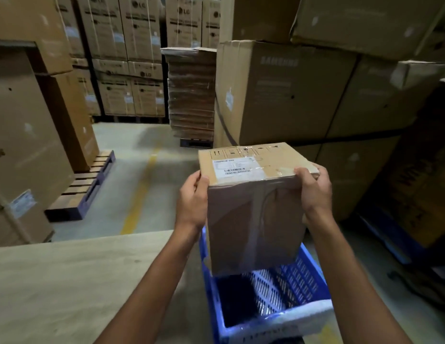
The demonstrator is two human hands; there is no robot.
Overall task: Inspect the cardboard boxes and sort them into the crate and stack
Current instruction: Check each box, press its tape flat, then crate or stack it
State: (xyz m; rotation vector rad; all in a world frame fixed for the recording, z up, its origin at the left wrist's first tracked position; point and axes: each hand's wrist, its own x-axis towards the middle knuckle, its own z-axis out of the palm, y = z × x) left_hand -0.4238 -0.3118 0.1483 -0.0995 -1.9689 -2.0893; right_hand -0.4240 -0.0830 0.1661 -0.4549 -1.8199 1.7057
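Head view: both hands hold a brown taped cardboard box with a white barcode label above a blue slotted plastic crate. Left hand grips its left side, right hand curls over its upper right edge. Pale wooden table lies left of the crate.

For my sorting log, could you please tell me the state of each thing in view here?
blue crate: upright, open-topped.
cardboard box: taped shut, labelled side up, held over the blue crate.
left hand: grips the box's left side, near the top.
right hand: grips the box's upper right corner, fingers curled over the edge.
flattened cardboard stack: piled high, apart from the hands.
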